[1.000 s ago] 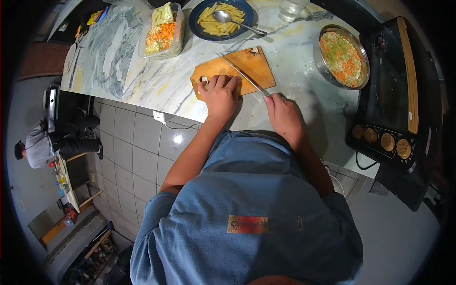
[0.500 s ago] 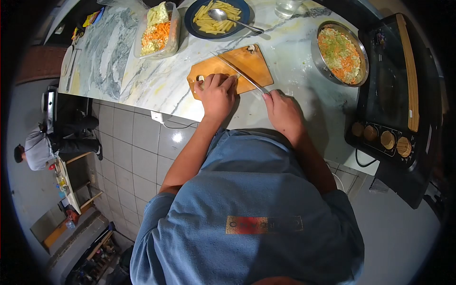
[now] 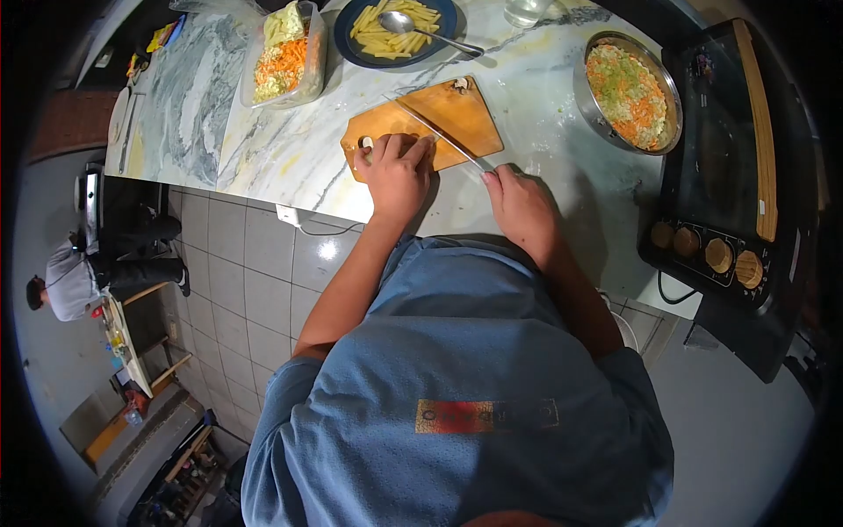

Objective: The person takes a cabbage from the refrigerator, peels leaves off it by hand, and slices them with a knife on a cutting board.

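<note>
My right hand (image 3: 522,206) is closed around the handle of a kitchen knife (image 3: 439,134). The knife's long blade points away and to the left across an orange cutting board (image 3: 461,114). My left hand (image 3: 397,180) rests on the near left part of the board, fingers bent and pressed down beside the blade. What lies under those fingertips is mostly hidden; a small pale bit shows near the blade. A small whitish and dark scrap (image 3: 461,85) sits at the board's far corner.
Beyond the board are a plastic container (image 3: 317,77) of shredded vegetables and a dark plate (image 3: 345,50) of cut pale sticks with a spoon (image 3: 448,40). A metal bowl (image 3: 599,118) and an oven (image 3: 716,158) stand right. Another person (image 3: 75,281) sits far left.
The whole view has shifted slightly. Both hands and the knife keep nearly the same place on the board.
</note>
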Demonstrator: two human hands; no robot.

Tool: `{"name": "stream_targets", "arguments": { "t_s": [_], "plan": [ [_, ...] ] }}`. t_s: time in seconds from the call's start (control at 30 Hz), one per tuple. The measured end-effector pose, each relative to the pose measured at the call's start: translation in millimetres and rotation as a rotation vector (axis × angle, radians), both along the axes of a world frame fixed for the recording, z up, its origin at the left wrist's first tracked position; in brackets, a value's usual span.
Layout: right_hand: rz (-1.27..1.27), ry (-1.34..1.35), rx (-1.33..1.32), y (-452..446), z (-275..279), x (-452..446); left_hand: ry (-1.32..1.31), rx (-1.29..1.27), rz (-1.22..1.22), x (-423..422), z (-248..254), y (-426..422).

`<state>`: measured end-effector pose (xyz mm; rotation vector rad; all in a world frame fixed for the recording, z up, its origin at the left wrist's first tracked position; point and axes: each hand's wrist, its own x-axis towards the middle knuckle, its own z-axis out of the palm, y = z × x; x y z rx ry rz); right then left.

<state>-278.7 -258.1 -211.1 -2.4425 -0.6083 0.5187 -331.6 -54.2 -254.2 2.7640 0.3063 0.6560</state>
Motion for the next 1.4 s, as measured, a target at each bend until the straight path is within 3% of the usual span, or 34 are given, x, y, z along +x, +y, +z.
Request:
{"name": "stream_targets", "arguments": {
  "t_s": [0.93,1.4],
  "plan": [
    [0.077,-0.001,-0.158,11,2,13,0.025,0.0,-0.014,-1,3,3],
    [-0.032,-0.065,-0.168,2,-2,-1,0.015,-0.012,0.011,-2,1,-1]
  ]
}}
